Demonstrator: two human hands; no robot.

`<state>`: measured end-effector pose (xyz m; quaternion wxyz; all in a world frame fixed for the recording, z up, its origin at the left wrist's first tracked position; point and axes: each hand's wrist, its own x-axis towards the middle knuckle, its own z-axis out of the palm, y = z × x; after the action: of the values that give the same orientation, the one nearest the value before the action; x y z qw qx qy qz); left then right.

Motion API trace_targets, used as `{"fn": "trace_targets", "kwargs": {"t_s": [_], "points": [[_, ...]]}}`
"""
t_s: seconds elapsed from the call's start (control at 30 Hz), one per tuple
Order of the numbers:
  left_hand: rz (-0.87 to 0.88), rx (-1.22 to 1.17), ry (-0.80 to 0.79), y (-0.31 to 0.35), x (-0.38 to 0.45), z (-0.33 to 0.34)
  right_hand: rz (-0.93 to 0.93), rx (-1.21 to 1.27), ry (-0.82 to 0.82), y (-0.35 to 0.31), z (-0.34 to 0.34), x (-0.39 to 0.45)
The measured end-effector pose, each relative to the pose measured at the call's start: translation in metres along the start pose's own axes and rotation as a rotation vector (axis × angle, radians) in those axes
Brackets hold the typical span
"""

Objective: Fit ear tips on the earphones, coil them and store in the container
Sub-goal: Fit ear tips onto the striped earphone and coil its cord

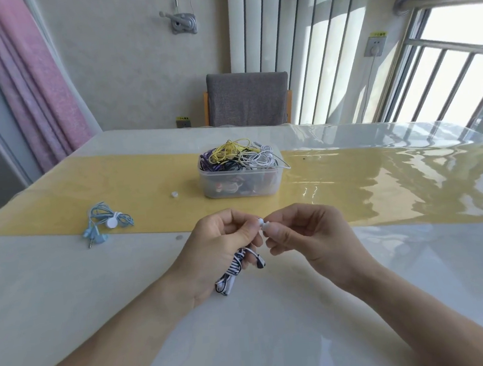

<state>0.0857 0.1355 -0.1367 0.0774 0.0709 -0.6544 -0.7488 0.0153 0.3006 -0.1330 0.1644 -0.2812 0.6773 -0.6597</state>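
glossy clear table (348, 150) film, translucent plastic container (240, 183)

striped earphones (237, 266) bunched, white ear tip (263, 224) raised

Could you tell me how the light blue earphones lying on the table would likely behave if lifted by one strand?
The light blue earphones would probably hang floppy: thin cord in loose loops. They look light, and the plug end, lying free of the coil, would likely dangle.
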Motion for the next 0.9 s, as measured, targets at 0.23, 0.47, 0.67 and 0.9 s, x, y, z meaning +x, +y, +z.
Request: {"fn": "trace_targets", "kwargs": {"t_s": [0.23, 0.47, 0.67, 0.9], "points": [[-0.047, -0.09, -0.04, 0.0022, -0.0015, 0.0011, -0.028, 0.068, 0.021, -0.0001, 0.0034, 0.0005], [-0.082, -0.109, -0.088, 0.003, -0.003, 0.0012, -0.083, 0.079, 0.047, 0.0021, 0.0049, -0.0003], [-0.059, -0.135, -0.089, 0.0043, -0.0055, 0.0037, -0.109, 0.084, 0.061, 0.0045, 0.0069, -0.001], [-0.151, -0.248, -0.086, 0.006, -0.0058, 0.0053, -0.202, -0.075, 0.089, 0.0046, 0.0044, -0.0004]]}}
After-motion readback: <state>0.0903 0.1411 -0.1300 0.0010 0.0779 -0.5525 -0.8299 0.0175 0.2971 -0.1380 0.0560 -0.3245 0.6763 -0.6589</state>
